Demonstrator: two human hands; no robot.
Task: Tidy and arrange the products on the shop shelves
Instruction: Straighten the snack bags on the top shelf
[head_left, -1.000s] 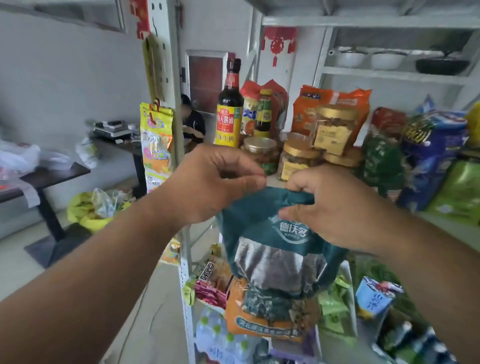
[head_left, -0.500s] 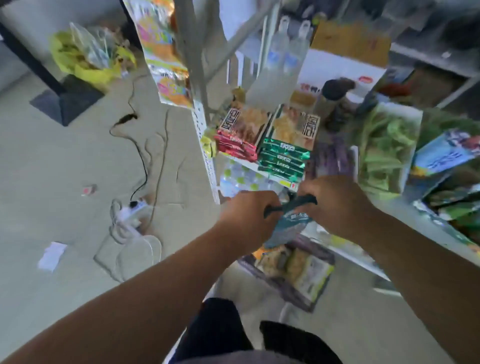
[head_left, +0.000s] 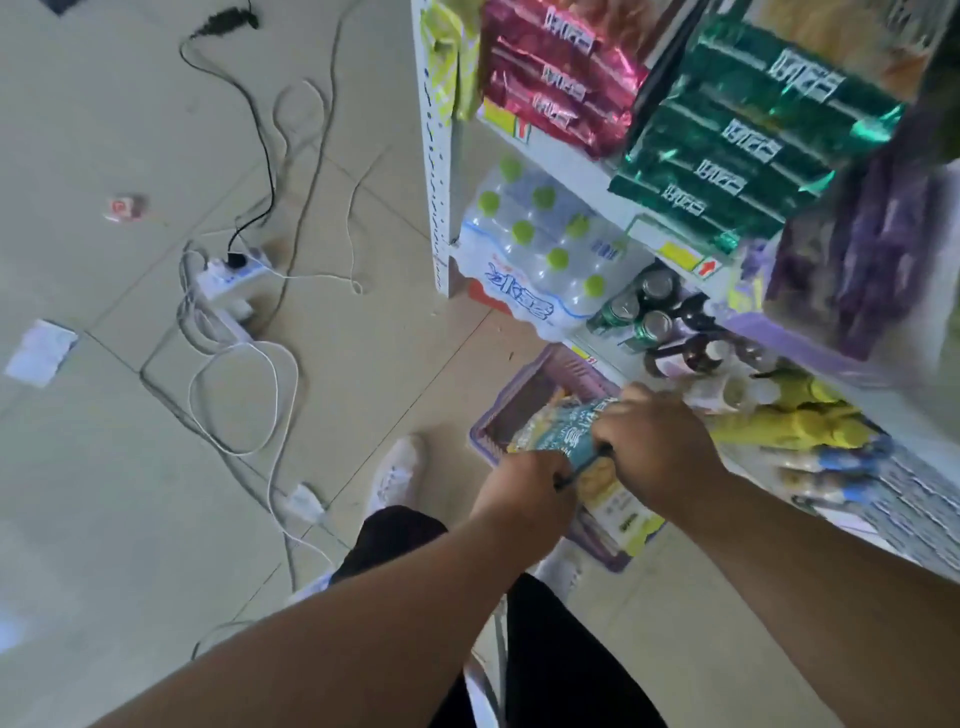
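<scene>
1. Teal foil is gripped at its top edge by both hands: the snack bag is pinched by the left hand and the right hand, fingers curled round the crumpled seam.

2. A second ago the same bag was held up at chest height in front of the jars and bottles of an upper shelf; it has since been carried down and is now held low, just above a purple basket that stands on the floor beside the shelf unit.

3. Other packets are seen lying in the basket under the bag; whether the bag already touches them cannot be told.

4. The view has swung down with the hands, so that the lower shelves are now shown: red packets and green packets stacked side by side, a shrink-wrapped pack of water bottles and some cans beneath them.

5. The bag is judged to have been taken off the upper display and to be going into the basket, either as surplus or for sorting to another shelf; the release has not yet been made.

6. Cables and a power strip are left lying on the tiled floor well apart from the basket, near the person's white shoe.
</scene>
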